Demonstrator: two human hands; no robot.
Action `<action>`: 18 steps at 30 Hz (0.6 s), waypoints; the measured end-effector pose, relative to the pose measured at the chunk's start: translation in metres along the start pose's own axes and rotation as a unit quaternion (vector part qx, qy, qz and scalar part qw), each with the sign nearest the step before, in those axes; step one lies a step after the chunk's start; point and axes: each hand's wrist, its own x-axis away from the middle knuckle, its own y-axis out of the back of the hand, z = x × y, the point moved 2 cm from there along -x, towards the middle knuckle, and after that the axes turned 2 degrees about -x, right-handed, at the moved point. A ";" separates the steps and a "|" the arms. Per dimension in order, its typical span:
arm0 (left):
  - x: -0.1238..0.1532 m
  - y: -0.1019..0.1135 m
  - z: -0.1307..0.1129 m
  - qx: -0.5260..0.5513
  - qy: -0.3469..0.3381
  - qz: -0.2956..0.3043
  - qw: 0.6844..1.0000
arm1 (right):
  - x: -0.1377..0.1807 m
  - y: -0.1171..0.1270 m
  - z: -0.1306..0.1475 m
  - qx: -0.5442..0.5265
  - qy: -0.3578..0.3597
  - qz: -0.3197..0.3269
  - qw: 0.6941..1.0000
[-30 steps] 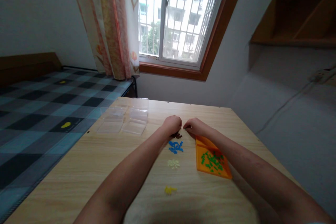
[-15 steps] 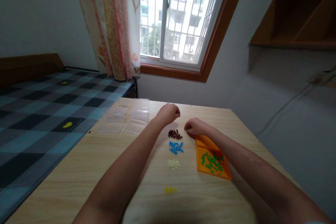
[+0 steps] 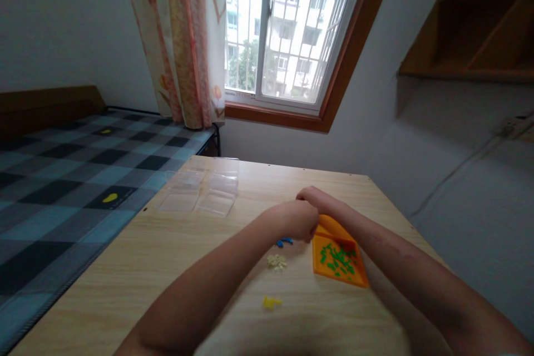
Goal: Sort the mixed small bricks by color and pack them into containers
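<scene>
My left hand (image 3: 298, 220) is curled closed over the table, right beside the near-left edge of an orange tray (image 3: 360, 276) that holds several small green pieces (image 3: 337, 258). It covers most of a blue pile (image 3: 284, 242) and hides the dark brown pile. My right hand (image 3: 314, 196) rests closed on the table at the tray's far corner, fingers pinched together; what it holds, if anything, is hidden. A cream pile (image 3: 276, 261) and a few yellow pieces (image 3: 270, 302) lie nearer to me.
Clear plastic box trays (image 3: 200, 191) sit at the far left of the wooden table (image 3: 125, 278). A bed with a checked cover (image 3: 62, 178) adjoins the table's left side. A window and curtain are behind; a wooden shelf hangs at upper right.
My left hand lifted off the dark brown pile, went up, then came back toward me and right, beside the orange tray. The tray's far end now looks tilted up. My right hand barely moved.
</scene>
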 end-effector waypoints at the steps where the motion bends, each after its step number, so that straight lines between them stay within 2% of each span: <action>1: -0.007 -0.010 -0.013 -0.019 -0.033 0.013 0.999 | 0.001 0.003 0.000 0.001 0.000 -0.003 1.000; 3: -0.021 -0.032 -0.033 -0.047 -0.052 0.020 0.997 | 0.004 0.011 -0.001 0.002 -0.004 -0.012 1.000; 6: -0.039 -0.063 -0.048 -0.063 -0.055 0.018 0.996 | 0.015 0.026 -0.002 0.005 -0.012 -0.030 0.999; 9: -0.045 -0.077 -0.051 -0.070 -0.059 0.025 0.995 | 0.040 0.041 -0.004 -0.001 -0.009 -0.059 0.998; 12: -0.040 -0.066 -0.044 -0.045 -0.058 0.033 0.997 | 0.082 0.047 -0.005 -0.038 0.010 -0.089 0.995; 14: -0.037 -0.052 -0.029 -0.003 -0.045 0.030 0.999 | 0.113 0.042 -0.005 -0.061 0.014 -0.081 0.995; 16: -0.037 -0.038 -0.003 0.032 0.011 0.005 0.999 | 0.141 0.029 -0.003 -0.092 0.004 -0.056 0.994; 18: -0.040 -0.031 0.028 0.051 0.134 -0.053 0.988 | 0.160 0.010 0.002 -0.121 0.017 -0.027 0.992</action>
